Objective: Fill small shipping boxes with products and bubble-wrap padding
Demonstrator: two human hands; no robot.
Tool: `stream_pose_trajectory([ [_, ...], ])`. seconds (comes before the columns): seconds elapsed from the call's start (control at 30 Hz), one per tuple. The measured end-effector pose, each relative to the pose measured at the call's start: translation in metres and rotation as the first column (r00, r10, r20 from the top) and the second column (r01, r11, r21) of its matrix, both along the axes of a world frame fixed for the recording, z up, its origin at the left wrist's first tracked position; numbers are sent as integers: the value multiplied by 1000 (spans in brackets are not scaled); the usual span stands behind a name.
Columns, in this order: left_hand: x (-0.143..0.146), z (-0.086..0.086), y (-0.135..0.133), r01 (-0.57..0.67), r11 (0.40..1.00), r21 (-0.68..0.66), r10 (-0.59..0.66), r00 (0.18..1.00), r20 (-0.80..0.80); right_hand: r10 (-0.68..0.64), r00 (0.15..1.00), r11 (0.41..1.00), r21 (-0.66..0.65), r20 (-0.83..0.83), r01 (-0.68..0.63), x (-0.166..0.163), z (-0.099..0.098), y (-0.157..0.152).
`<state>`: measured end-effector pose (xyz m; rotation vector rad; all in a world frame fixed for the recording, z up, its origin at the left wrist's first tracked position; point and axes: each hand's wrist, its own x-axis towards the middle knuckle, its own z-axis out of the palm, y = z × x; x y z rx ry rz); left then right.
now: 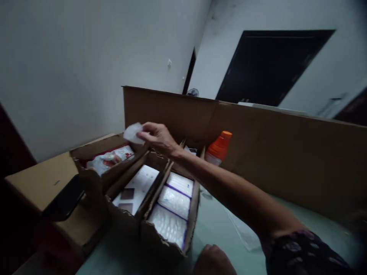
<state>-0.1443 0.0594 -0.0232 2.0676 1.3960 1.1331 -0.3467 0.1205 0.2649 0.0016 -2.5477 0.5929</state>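
My right hand (160,138) reaches far forward over the cardboard boxes. Its thumb and fingers pinch a thin, whitish, see-through piece (132,133), blurred by motion, whose kind I cannot make out. Below it stands an open box (169,162) with white sheets (145,179) bearing dark squares. Beside that, a narrower box holds clear-wrapped white packs (174,200) with purple edges. Farther left, another box contains a white and red printed packet (110,160). At the bottom edge, my left hand (213,261) shows only in part, blurred, with its fingers hard to make out.
An orange-capped orange bottle (219,149) stands behind the boxes. A tall cardboard panel (258,145) runs along the back of the pale green table (212,225). A black phone (64,198) lies on a cardboard box (43,179) at left. Clear plastic (243,233) lies on the table.
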Motion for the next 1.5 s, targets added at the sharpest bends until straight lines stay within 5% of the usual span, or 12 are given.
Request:
stream_pose_trajectory([
  [0.07,8,-4,-1,-44,999,10,44,999,20,30,975,961,-260,-222,-88,50,9,24],
  [0.17,14,-7,-6,-109,994,32,107,993,56,-116,944,918,-395,-310,-17,136,4,60],
  [0.33,10,-2,-11,-84,995,49,80,994,74,-511,859,837,-249,-36,488,256,-53,119],
  [0.4,6,2,-12,-103,993,54,98,992,79,-570,820,803,-178,44,568,284,-81,139],
  [0.53,-4,6,-12,-172,980,95,164,982,91,-604,788,789,-46,119,612,297,-127,155],
  [0.73,-17,11,-10,-256,958,130,240,962,130,-470,851,881,190,234,434,245,-178,142],
  [0.87,-19,12,-9,-276,953,122,254,952,169,-463,832,882,252,307,398,223,-203,153],
  [0.97,-19,12,-9,-276,952,133,254,953,163,-497,820,864,247,283,438,232,-200,161],
  [1.1,-20,15,-8,-275,948,160,251,956,155,-582,805,806,211,114,553,271,-160,159],
  [1.27,-21,14,-9,-273,951,141,253,956,146,-730,654,624,197,-196,756,335,-116,174],
  [1.37,-22,12,-10,-279,952,127,260,954,149,-799,599,563,280,-58,778,364,-122,193],
  [1.5,-22,13,-10,-290,948,133,269,950,158,-827,560,549,297,55,782,387,-157,184],
])
